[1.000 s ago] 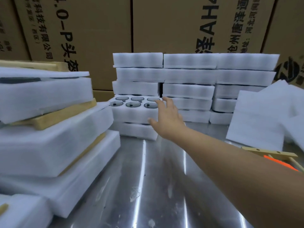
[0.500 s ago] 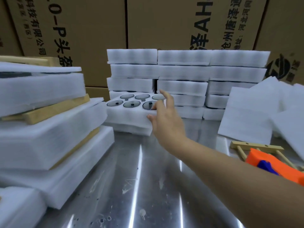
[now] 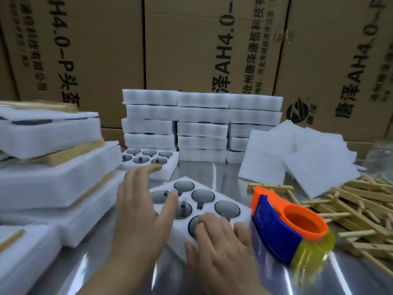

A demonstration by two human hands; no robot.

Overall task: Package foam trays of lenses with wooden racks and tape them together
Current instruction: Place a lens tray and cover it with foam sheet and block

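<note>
A white foam tray [image 3: 212, 189] with several dark round lenses in its pockets lies tilted on the steel table [image 3: 212, 173], close in front of me. My right hand [image 3: 219, 243] grips its near edge, fingers curled over the top and thumb along the front. My left hand [image 3: 144, 209] is spread with straight fingers over the tray's left side, the thumb touching the foam. A pile of wooden racks [image 3: 350, 205] lies at the right. An orange and blue tape dispenser [image 3: 293, 231] with yellowish tape stands just right of the tray.
A second open lens tray [image 3: 148, 160] sits further back. Stacked foam trays [image 3: 202, 124] line the rear in front of cardboard boxes [image 3: 191, 50]. Loose foam sheets [image 3: 297, 156] lie at the right rear. Bundles of foam and wood [image 3: 53, 167] are stacked at the left.
My right hand has pulled a lens tray from the back stack to the near table. My left hand has come into view over it. The dispenser and racks now show.
</note>
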